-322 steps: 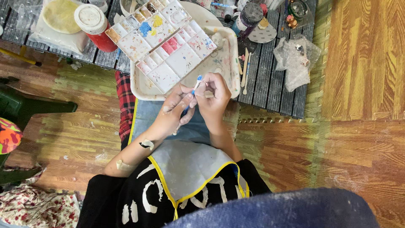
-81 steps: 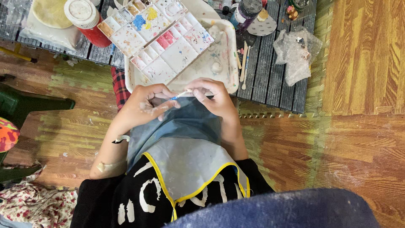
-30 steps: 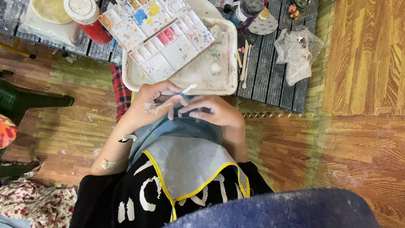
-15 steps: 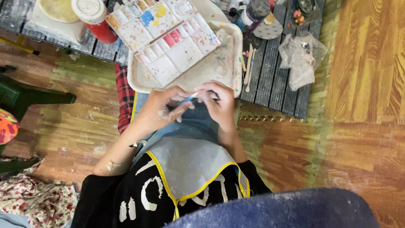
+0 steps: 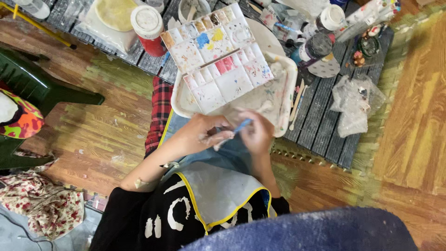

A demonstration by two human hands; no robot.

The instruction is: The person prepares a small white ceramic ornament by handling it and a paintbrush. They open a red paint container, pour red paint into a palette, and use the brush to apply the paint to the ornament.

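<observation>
The left hand [image 5: 203, 132] is curled shut around a thin brush [image 5: 232, 132] with a blue and white handle, and the right hand [image 5: 255, 135] is closed too, pinching the other end of that brush. The picture is blurry there, so the brush tip is hard to see. Both hands meet over the person's lap, just at the near edge of a white tray [image 5: 283, 100] smeared with dried paint. In the tray lies a white paint box [image 5: 218, 56] with many little square wells, some blue, yellow and pink. Behind it stands a red jar [image 5: 147, 29] with a round white lid. Beside the tray, on the dark wooden slats [image 5: 320, 125], sit crinkly clear plastic [image 5: 355, 104] and a dark jar [image 5: 318, 46]. A grey bib with yellow trim [image 5: 218, 190] covers the lap.
</observation>
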